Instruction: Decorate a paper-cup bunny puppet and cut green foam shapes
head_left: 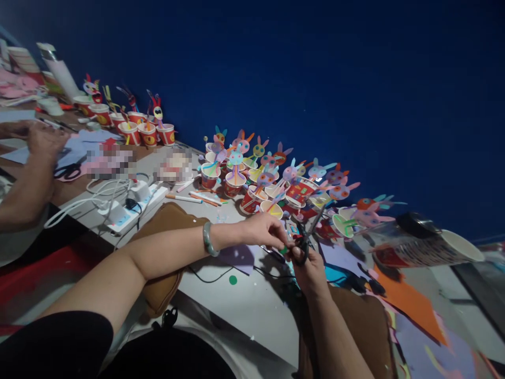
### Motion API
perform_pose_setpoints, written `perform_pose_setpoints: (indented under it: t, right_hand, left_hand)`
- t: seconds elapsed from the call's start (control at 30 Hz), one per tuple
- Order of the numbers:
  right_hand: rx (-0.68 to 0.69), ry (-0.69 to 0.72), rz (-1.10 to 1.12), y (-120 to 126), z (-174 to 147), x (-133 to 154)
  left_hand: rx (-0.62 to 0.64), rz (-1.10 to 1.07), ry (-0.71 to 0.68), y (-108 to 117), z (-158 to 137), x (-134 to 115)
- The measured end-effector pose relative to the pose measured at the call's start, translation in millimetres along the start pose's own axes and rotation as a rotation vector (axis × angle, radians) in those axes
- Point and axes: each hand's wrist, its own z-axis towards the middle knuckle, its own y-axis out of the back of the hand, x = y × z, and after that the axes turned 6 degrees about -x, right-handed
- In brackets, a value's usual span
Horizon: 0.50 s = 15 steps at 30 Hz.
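Observation:
Over the table, my left hand (265, 230), with a jade-like bangle at its wrist, pinches a small green paper piece (283, 250). My right hand (311, 271) is closed round black-handled scissors (303, 247), whose blades point up and away to the right. The fingertips of both hands nearly meet, so whether they touch cannot be made out. A round green paper dot (233, 280) lies on the white tabletop (236, 310) in front of me. Purple paper (241, 258) is partly under my left wrist. Just beyond my hands stand several red paper cups with paper rabbit heads (292, 171).
A power strip (136, 208) with white cables lies left, beside a brown cushion (169, 226). Stacked paper cups (426, 250) lie on their side at right, near orange paper (410, 305). At far left, another person's hand (47, 139) is over blue paper. A blue wall (315, 68) rises behind.

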Motion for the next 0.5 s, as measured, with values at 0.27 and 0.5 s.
perform_pose_setpoints:
  t: [0.27,0.5]
  right_hand:
    - [-0.087,0.003,-0.038,-7.2,-3.0,7.3]
    - [-0.109,-0.005,-0.062,-12.6,-5.9,9.4]
  left_hand:
    - [-0.207,-0.302,0.118,-13.7,7.7,19.6]
    - [-0.187,-0.327,0.069,-16.7,3.4,26.2]
